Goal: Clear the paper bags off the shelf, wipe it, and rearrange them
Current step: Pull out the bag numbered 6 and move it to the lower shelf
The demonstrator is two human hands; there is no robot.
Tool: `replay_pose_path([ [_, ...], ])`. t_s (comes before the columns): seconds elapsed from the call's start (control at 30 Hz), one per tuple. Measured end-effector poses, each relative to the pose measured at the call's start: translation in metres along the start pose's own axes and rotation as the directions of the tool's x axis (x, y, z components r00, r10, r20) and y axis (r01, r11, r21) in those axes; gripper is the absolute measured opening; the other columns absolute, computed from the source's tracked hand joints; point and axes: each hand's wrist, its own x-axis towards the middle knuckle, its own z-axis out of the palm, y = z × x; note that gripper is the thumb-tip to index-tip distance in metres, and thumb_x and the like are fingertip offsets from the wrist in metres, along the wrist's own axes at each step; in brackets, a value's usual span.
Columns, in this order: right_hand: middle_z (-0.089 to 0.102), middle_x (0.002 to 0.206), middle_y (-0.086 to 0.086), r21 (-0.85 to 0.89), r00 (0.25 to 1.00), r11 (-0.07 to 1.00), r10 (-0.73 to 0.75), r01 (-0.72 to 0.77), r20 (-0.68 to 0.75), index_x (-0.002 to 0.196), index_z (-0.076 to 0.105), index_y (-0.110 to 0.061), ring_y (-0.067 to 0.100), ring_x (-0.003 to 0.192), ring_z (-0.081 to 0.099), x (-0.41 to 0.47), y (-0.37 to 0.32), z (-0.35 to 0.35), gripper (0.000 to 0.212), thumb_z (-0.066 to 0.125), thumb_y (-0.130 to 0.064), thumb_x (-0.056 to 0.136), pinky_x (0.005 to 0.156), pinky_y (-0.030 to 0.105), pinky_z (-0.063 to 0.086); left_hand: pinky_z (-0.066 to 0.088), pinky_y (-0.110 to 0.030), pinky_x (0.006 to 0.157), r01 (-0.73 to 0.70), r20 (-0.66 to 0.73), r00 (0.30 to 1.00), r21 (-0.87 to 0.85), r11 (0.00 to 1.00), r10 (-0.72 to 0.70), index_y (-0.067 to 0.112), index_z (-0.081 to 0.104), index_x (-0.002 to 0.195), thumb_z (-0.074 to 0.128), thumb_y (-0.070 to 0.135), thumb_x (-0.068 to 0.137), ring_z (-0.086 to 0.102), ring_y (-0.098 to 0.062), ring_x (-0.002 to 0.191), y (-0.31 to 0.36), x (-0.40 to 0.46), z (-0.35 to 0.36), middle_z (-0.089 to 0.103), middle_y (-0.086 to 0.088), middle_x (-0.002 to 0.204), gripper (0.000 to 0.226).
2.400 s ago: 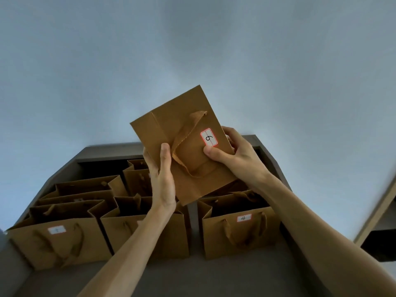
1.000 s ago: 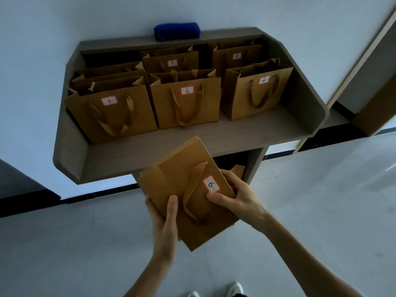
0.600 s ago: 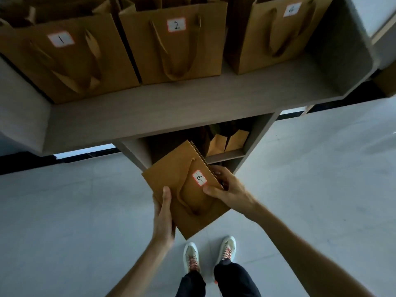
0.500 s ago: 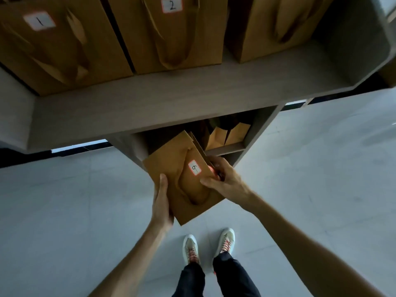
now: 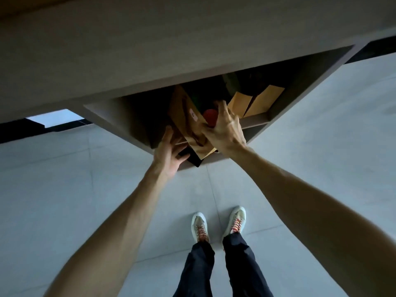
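Pale tiled floor (image 5: 64, 200), dim light

The paper bag (image 5: 188, 123) carries one small white label (image 5: 193, 114), just left of the right hand (image 5: 225, 129) gripping it. Its dark mark is too blurred to read. No other writing shows.

One head camera looks steeply down, close under the upper shelf (image 5: 150, 39), onto the lower compartment (image 5: 300, 82), floor (image 5: 64, 189) and shoes (image 5: 200, 227).
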Motion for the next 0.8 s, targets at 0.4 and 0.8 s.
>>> replay_pose_path([
  [0.4, 0.053, 0.124, 0.007, 0.176, 0.989, 0.981, -0.052, 0.076, -0.137, 0.126, 0.055, -0.019, 0.019, 0.112, 0.054, 0.009, 0.004, 0.018, 0.046, 0.066, -0.04, 0.087, 0.085, 0.03, 0.051, 0.033, -0.05, 0.111, 0.002, 0.044, 0.999, 0.004, 1.0, -0.002, 0.019, 0.044, 0.141, 0.04, 0.062, 0.092, 0.053, -0.028, 0.125, 0.015, 0.04, -0.004, 0.057, -0.01, 0.135, 0.065],
  [0.8, 0.063, 0.095, -0.008, 0.306, 0.914, 0.87, 0.406, -0.387, 0.002, 0.096, 0.06, -0.025, 0.007, 0.082, 0.06, -0.006, 0.055, 0.038, 0.008, 0.055, -0.021, 0.091, 0.051, 0.012, 0.043, 0.053, -0.045, 0.088, 0.02, 0.132, 0.991, -0.041, 0.999, -0.014, 0.017, 0.064, 0.11, 0.049, 0.048, 0.094, 0.063, -0.029, 0.109, 0.041, 0.073, 0.005, 0.068, -0.012, 0.114, 0.038],
])
